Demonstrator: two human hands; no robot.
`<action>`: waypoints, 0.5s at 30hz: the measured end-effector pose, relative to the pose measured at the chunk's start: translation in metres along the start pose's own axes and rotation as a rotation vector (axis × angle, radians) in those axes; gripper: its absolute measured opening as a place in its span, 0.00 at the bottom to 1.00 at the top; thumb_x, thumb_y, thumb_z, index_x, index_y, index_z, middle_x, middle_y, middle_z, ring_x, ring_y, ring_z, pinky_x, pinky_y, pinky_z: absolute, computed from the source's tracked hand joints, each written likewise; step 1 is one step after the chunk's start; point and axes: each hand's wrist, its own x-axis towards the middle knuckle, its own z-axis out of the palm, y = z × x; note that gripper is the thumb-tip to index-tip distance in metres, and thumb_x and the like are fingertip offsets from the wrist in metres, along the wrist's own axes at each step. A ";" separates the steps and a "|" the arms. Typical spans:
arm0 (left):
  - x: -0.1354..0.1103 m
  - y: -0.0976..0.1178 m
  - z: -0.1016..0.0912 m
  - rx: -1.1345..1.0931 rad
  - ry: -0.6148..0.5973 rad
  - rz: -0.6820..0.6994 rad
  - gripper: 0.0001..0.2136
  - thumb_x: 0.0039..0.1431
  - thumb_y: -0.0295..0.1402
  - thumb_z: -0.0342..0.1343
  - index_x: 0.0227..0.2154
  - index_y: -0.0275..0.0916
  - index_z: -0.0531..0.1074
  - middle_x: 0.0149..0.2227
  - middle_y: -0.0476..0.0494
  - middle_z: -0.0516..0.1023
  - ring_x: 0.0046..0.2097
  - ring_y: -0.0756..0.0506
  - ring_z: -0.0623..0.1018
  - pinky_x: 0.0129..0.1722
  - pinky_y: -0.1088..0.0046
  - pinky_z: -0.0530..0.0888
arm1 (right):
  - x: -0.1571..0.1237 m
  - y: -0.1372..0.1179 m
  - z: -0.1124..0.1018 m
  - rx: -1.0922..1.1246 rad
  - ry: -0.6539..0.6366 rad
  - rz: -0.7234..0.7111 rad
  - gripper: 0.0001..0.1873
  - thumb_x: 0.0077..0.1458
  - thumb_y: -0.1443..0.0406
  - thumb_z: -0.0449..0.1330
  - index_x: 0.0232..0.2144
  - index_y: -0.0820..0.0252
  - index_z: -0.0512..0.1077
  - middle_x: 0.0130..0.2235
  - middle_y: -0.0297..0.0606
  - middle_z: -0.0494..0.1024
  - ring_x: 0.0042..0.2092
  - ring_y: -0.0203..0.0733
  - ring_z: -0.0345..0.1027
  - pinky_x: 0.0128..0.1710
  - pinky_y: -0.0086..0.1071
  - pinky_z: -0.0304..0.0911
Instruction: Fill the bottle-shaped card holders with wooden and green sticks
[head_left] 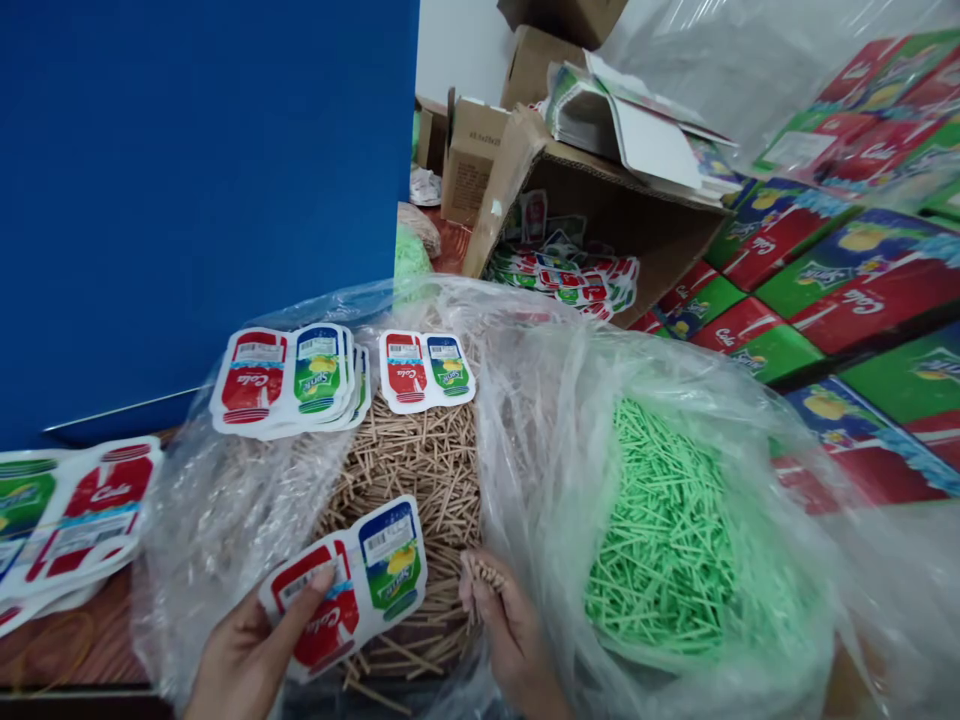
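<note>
My left hand grips a can-shaped card printed with a red Cola can and a green-and-blue Sprite can, its thumb across the red half. To the right, my right hand is closed round a small bundle of thin brown sticks, their ends showing above the fingers. Under and between both hands lies a heap of loose brown sticks in a clear plastic bag. A stack of the same cards and another card rest at the heap's far edge.
Green sticks fill a second plastic bag on the right. More cards lie at far left. Behind stand an open carton holding cards and stacked Cola and Sprite boxes. A blue panel rises on the left.
</note>
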 end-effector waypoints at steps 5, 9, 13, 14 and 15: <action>-0.004 0.000 0.009 -0.009 -0.022 -0.025 0.22 0.29 0.39 0.74 0.31 0.38 0.76 0.25 0.50 0.84 0.28 0.38 0.82 0.27 0.66 0.81 | -0.005 0.009 0.001 0.026 0.023 0.004 0.14 0.66 0.60 0.48 0.50 0.48 0.69 0.32 0.32 0.72 0.33 0.35 0.67 0.37 0.28 0.64; -0.009 0.001 0.015 0.020 -0.049 -0.054 0.20 0.32 0.41 0.72 0.28 0.38 0.75 0.24 0.48 0.84 0.27 0.37 0.82 0.27 0.66 0.80 | -0.007 0.011 0.000 0.018 0.014 0.005 0.14 0.66 0.60 0.49 0.50 0.51 0.69 0.32 0.34 0.73 0.33 0.36 0.67 0.37 0.29 0.65; -0.015 0.006 0.021 0.029 -0.057 0.018 0.18 0.35 0.39 0.71 0.30 0.39 0.74 0.25 0.50 0.84 0.28 0.39 0.83 0.27 0.69 0.80 | -0.007 0.010 0.000 0.013 0.025 -0.008 0.15 0.65 0.59 0.48 0.49 0.52 0.70 0.32 0.35 0.73 0.32 0.37 0.67 0.36 0.30 0.65; -0.016 0.008 0.021 0.017 -0.060 0.026 0.18 0.36 0.39 0.71 0.31 0.40 0.74 0.25 0.51 0.84 0.29 0.39 0.83 0.27 0.71 0.80 | -0.007 0.010 0.000 0.010 0.027 -0.003 0.15 0.65 0.59 0.48 0.49 0.53 0.70 0.32 0.35 0.73 0.32 0.37 0.67 0.36 0.30 0.65; -0.017 0.008 0.022 0.008 -0.071 0.020 0.18 0.37 0.38 0.70 0.32 0.40 0.74 0.25 0.51 0.84 0.30 0.40 0.83 0.27 0.71 0.79 | -0.007 0.009 0.001 0.007 0.031 0.009 0.15 0.65 0.59 0.48 0.49 0.53 0.70 0.32 0.35 0.73 0.32 0.37 0.67 0.36 0.31 0.65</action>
